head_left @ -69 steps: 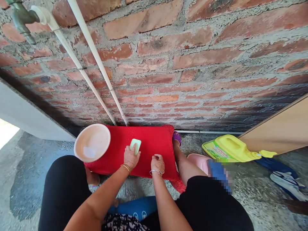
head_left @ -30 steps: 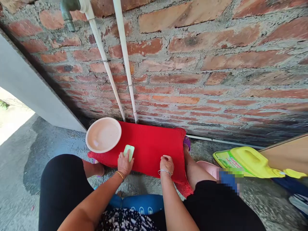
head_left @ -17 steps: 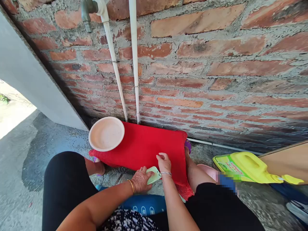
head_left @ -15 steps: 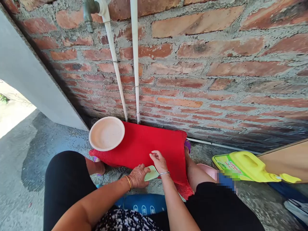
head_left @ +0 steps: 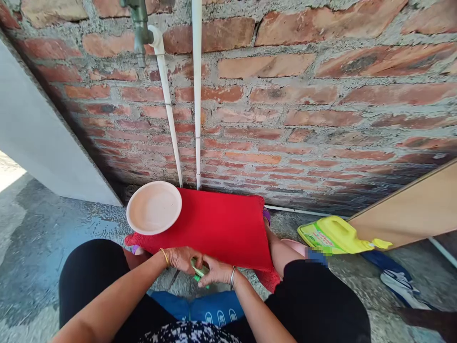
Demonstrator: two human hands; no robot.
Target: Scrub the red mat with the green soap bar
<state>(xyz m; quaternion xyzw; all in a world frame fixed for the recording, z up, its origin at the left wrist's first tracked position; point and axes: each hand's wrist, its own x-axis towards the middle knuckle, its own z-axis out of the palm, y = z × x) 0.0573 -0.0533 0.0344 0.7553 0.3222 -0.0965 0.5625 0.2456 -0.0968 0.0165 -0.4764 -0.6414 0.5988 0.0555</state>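
Observation:
My left hand (head_left: 183, 259), with a gold bracelet, is closed around one end of a light green scrub brush (head_left: 202, 270). My right hand (head_left: 216, 273), wearing a silver bangle, grips the other end of it. Darker green bristles seem to show on its underside, and the fingers cover much of the rest. Both hands are above the near edge of a red cloth (head_left: 217, 224), which is spread over something low between my legs. On the cloth's left end sits a pale pink basin (head_left: 154, 209).
A brick wall (head_left: 260, 105) rises ahead, with a tap (head_left: 140, 35) and white pipes (head_left: 197, 95). To the right a yellow jug (head_left: 333, 233) lies on its side near a wooden board (head_left: 407, 209) and a shoe (head_left: 400, 288). Wet concrete floor (head_left: 71, 224) is at left.
The brush has been turned from lying flat to tilted, and moved left. My right hand, formerly beside it with fingers raised, now grips it too. The camera view has shifted slightly.

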